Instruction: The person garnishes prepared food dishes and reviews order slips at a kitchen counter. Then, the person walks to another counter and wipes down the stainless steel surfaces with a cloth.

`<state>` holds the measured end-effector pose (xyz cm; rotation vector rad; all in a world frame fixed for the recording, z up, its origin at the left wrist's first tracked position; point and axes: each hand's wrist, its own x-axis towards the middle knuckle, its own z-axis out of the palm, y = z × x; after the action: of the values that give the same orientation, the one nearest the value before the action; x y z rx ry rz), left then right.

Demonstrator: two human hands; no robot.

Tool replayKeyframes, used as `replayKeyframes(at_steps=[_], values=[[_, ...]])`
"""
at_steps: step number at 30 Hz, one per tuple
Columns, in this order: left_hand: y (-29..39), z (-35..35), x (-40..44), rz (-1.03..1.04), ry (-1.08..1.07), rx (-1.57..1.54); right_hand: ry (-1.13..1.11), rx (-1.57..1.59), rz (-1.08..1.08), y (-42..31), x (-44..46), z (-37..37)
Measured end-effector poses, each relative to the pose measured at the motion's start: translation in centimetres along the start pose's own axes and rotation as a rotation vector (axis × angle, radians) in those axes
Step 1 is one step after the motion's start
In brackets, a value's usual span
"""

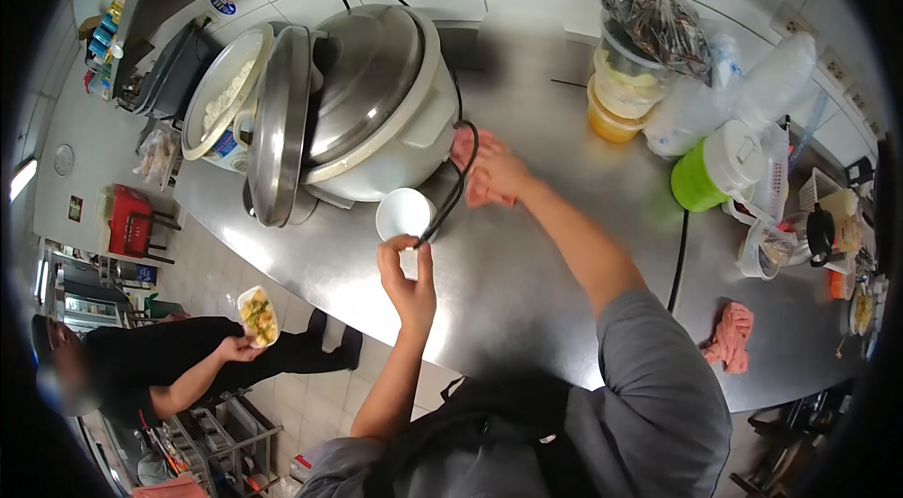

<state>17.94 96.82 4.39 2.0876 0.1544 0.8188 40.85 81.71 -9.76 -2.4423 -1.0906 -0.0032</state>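
My left hand (407, 284) pinches a black cable (453, 195) between thumb and fingers, just below a white bowl (404, 214). The cable loops up beside a large white rice cooker (411, 136) with a metal lid (367, 75). My right hand (501, 169) presses a pink cloth (482, 186) onto the steel counter (527, 282), right of the cooker and close to the cable. Part of the cloth is hidden under the hand.
Left of the cooker are another metal lid (279, 126) and an open pot of rice (226, 94). Tubs, bags and a green jug (705, 173) stand at the right, near a second pink cloth (730, 336). Another person (188, 357) holds a food tray (258, 316) at the lower left.
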Motion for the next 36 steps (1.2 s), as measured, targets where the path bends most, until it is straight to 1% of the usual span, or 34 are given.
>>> replayKeyframes(at_steps=[2, 3, 4, 5, 6, 7, 9, 10, 11, 12, 13, 14, 16, 17, 18, 19, 20, 22, 23, 24, 25, 26, 27, 28, 29, 30, 32, 33, 34, 36], values=[[-0.1, -0.1, 0.7, 0.019, -0.006, -0.005, 0.183, 0.069, -0.071, -3.5, -3.7, 2.3], [0.0, -0.1, 1.0, 0.036, -0.034, -0.025, 0.161, 0.151, -0.072, -6.6, -5.9, 1.3], [0.2, 0.4, 0.9, -0.063, -0.059, -0.148, 0.141, 0.234, -0.075, -9.9, -7.9, 0.1], [-0.4, 0.8, 0.7, -0.063, -0.131, -0.170, 0.139, 0.233, -0.074, -12.0, -9.4, 1.1], [-0.7, 1.1, 0.4, -0.064, -0.202, -0.195, 0.102, 0.094, -0.076, -14.0, -11.1, 2.2], [0.4, 1.2, 0.2, -0.067, -0.199, -0.201, 0.066, -0.048, -0.080, -15.8, -12.6, 3.0], [3.1, 0.8, -0.3, 0.012, -0.522, -0.026, 0.022, -0.008, -0.113, -19.7, -15.3, 3.5], [2.8, 0.8, -0.9, 0.014, -0.525, -0.029, -0.015, 0.039, -0.142, -21.7, -16.5, 3.2], [1.7, 1.1, -1.5, 0.065, -0.471, -0.068, -0.008, 0.036, -0.134, -23.3, -17.8, 2.3], [0.5, 1.7, -1.9, 0.118, -0.421, -0.111, -0.007, 0.052, -0.174, -24.6, -19.2, 0.8], [-1.3, 2.0, -2.7, -0.159, -0.476, -0.376, -0.007, 0.066, -0.208, -25.3, -20.8, 0.1], [-3.6, 2.1, -3.5, -0.152, -0.496, -0.389, -0.001, 0.057, -0.186, -24.9, -22.9, 0.9], [-7.6, 1.7, -3.9, -1.118, -0.436, -1.006, 0.049, 0.289, -0.173, -22.5, -27.8, 2.8], [-7.5, 1.6, -3.3, -1.119, -0.467, -1.007, 0.036, 0.277, -0.090, -22.1, -30.2, 0.9], [-7.0, 1.4, -2.5, -1.342, -0.238, -1.003, 0.025, 0.264, -0.006, -22.2, -32.4, -2.2], [-6.8, 1.4, -1.6, -1.551, 0.002, -0.975, 0.079, 0.276, 0.125, -22.1, -34.1, -4.8], [-7.7, 1.5, -0.7, -1.552, -0.030, -0.968, 0.132, 0.290, 0.256, -21.6, -36.0, -6.5], [-11.2, 2.0, 0.3, -1.258, -0.050, -0.875, 0.193, 0.058, 0.488, -18.5, -40.9, -6.8], [-13.1, 2.1, 0.7, -1.256, -0.063, -0.876, 0.238, -0.131, 0.562, -17.1, -43.3, -6.6], [-15.0, 2.2, 1.2, -1.259, -0.202, -0.935, 0.282, -0.320, 0.633, -16.2, -44.7, -6.5], [-15.3, 2.2, 1.4, -1.258, -0.342, -0.991, 0.289, -0.321, 0.643, -16.1, -44.9, -6.6], [-15.6, 2.4, 1.4, -1.253, -0.357, -0.988, 0.376, -0.305, 0.717, -15.7, -45.1, -6.8], [-15.4, 2.4, 1.3, -1.183, -0.384, -1.018, 0.461, -0.287, 0.788, -15.6, -45.2, -7.0], [-14.3, 2.3, 1.5, -1.112, -0.411, -1.047, 0.469, -0.286, 0.797, -15.6, -45.2, -7.0], [-13.0, 2.3, 1.1, -1.149, -0.413, -1.036, 0.465, -0.292, 0.821, -15.6, -45.0, -7.0], [-10.7, 2.8, 0.8, -1.141, -0.425, -1.034, 0.459, -0.300, 0.845, -15.6, -44.8, -7.0], [-7.1, 4.4, 0.2, -1.050, -0.536, -1.002, 0.456, -0.295, 0.851, -15.1, -44.8, -7.0], [-7.0, 6.5, 0.6, -1.139, -0.521, -0.998, 0.440, -0.289, 0.851, -15.1, -44.8, -7.0], [-6.3, 8.8, 1.2, -1.137, -0.530, -0.995, 0.445, -0.288, 0.858, -15.1, -44.8, -7.2], [-4.5, 13.8, 3.2, -1.099, -0.567, -1.126, 0.457, -0.267, 0.862, -15.2, -44.6, -7.5]])
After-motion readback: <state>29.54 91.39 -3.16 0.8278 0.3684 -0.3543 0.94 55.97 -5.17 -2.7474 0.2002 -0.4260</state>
